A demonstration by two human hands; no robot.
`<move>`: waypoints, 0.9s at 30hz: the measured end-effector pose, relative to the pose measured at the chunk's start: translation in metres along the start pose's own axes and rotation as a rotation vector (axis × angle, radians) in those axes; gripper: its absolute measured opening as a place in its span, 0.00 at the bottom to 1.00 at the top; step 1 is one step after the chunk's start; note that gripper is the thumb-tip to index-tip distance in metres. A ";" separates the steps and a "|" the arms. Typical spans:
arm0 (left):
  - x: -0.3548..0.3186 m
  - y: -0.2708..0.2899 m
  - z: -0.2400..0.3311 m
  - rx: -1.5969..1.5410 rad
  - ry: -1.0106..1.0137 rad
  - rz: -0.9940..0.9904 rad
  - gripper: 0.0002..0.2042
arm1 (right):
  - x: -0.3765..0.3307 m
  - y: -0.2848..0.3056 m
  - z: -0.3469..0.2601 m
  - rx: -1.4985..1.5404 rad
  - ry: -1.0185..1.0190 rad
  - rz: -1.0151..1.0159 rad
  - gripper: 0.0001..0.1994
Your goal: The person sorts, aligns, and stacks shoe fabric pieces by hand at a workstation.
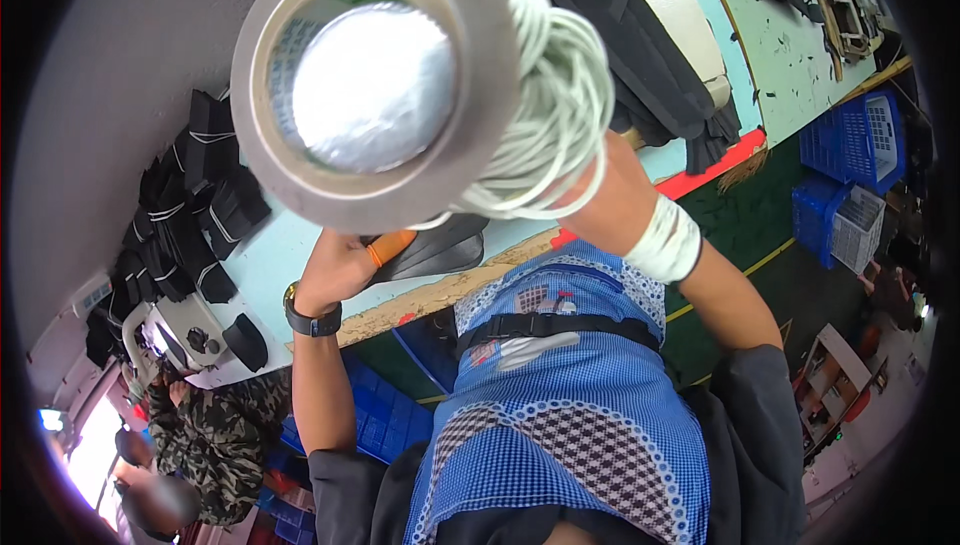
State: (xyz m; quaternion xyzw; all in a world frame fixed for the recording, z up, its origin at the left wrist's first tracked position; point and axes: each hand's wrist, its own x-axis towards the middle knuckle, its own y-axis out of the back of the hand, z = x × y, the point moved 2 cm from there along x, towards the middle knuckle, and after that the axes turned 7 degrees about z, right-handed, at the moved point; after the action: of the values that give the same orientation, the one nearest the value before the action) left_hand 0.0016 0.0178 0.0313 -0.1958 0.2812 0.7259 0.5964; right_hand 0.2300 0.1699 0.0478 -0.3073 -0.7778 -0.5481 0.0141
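On the near edge of the pale work table [262, 275], my left hand [338, 267] grips a stack of flat black pieces [440, 248] with rounded ends. One of its digits, in an orange finger cover [391, 246], lies along them; the other fingers are mostly hidden. My right hand [592, 190] reaches in behind a hanging bundle of thin pale green loops [560, 95], which hides its fingers. Close to the camera, a grey round lamp-like housing [490, 75] with a silvery disc inside covers the middle of the work spot.
More long black pieces [640, 45] lie at the back right. Tied black bundles [205, 160] are piled at the left by a white machine [180, 330]. A person in camouflage clothing [225, 430] is at the lower left. Blue crates [860, 135] stand right, below table height.
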 end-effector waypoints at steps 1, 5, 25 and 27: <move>0.000 0.000 -0.004 -0.061 0.087 -0.018 0.06 | 0.001 -0.003 0.000 -0.024 0.017 -0.002 0.04; 0.001 0.004 -0.008 0.011 0.040 -0.069 0.09 | 0.007 -0.010 -0.006 -0.059 0.053 -0.006 0.05; 0.015 0.006 0.011 -0.006 -0.067 -0.145 0.11 | 0.009 -0.017 0.003 0.223 -0.397 0.194 0.10; 0.015 0.006 0.008 -0.059 -0.095 -0.106 0.10 | 0.018 0.001 0.005 0.459 -0.525 0.166 0.06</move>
State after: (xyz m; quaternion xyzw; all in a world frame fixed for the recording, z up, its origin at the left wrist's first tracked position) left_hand -0.0065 0.0334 0.0294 -0.1932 0.2201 0.7097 0.6407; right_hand 0.2173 0.1827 0.0532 -0.4887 -0.8301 -0.2583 -0.0728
